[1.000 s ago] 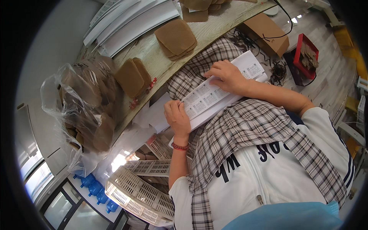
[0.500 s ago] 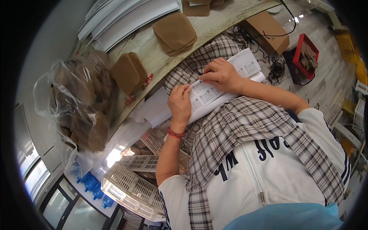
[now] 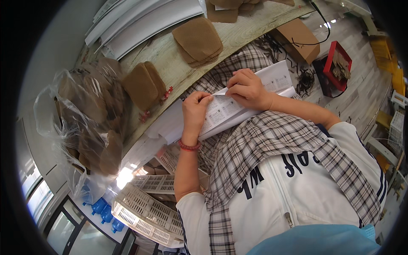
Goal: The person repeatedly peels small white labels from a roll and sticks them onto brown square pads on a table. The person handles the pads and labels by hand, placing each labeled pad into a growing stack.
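Note:
Across my lap lies a long white sheet printed with rows of small label-like blocks, with more white paper folded or layered beneath it. My left hand, with a red bead bracelet at its wrist, pinches the sheet's far edge. Close beside it, my right hand has its fingers closed on the same edge, knuckles up. The fingertips of both hands nearly meet. Under the paper is a plaid apron.
A worktable ahead carries stacks of brown rounded pads, white paper strips and a clear bag of brown pieces. Cardboard box and red-rimmed box stand at far right. Plastic crates are at lower left.
My left hand has shifted slightly left along the sheet's edge. My right hand has moved a little right and down, its fingers more curled. The sheet's far edge now lifts between them.

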Motion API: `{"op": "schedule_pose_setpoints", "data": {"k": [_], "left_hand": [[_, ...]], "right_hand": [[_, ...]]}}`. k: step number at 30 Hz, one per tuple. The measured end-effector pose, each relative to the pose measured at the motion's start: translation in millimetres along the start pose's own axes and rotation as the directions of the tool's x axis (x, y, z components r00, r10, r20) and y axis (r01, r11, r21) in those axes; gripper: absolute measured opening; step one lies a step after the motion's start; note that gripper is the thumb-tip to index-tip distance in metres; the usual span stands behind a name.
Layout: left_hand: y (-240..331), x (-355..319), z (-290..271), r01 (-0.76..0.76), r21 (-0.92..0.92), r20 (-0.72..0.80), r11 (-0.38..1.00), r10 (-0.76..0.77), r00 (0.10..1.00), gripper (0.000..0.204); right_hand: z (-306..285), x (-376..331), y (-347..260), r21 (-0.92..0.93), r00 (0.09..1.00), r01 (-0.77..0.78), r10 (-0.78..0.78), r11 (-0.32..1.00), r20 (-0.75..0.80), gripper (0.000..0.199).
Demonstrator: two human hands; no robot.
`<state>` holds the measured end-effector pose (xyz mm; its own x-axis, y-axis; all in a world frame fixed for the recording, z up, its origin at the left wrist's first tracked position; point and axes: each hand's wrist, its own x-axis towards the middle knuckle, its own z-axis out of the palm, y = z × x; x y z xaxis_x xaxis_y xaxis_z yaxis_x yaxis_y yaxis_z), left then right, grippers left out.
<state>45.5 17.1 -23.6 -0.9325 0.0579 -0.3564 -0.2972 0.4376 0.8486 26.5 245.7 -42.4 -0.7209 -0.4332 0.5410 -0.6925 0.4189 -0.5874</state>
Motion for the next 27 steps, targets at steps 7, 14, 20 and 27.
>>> {"op": "schedule_pose_setpoints", "data": {"k": [7,14,20,27], "left_hand": [[11.9,-0.6,-11.8,0.08,-0.119,0.057,0.99,-0.074,0.996,0.008],[75.1,-8.2,5.6,-0.503,0.486,-0.067,0.715,0.605,0.794,0.005],[78.4,27.9,15.0,-0.579,0.528,0.05,0.621,0.658,0.752,0.006],[71.5,27.9,22.9,-0.589,0.527,0.069,0.613,0.66,0.748,0.005]], "right_hand": [[-38.0,-2.0,-18.1,0.522,0.957,-0.289,0.262,0.802,0.127,0.011],[-73.0,75.5,24.8,0.752,0.746,-0.533,0.634,0.387,0.202,0.009],[-49.8,114.5,56.2,0.612,0.782,-0.563,0.597,0.555,0.179,0.01],[-31.4,111.2,66.7,0.44,0.784,-0.589,0.612,0.678,0.107,0.01]]}}
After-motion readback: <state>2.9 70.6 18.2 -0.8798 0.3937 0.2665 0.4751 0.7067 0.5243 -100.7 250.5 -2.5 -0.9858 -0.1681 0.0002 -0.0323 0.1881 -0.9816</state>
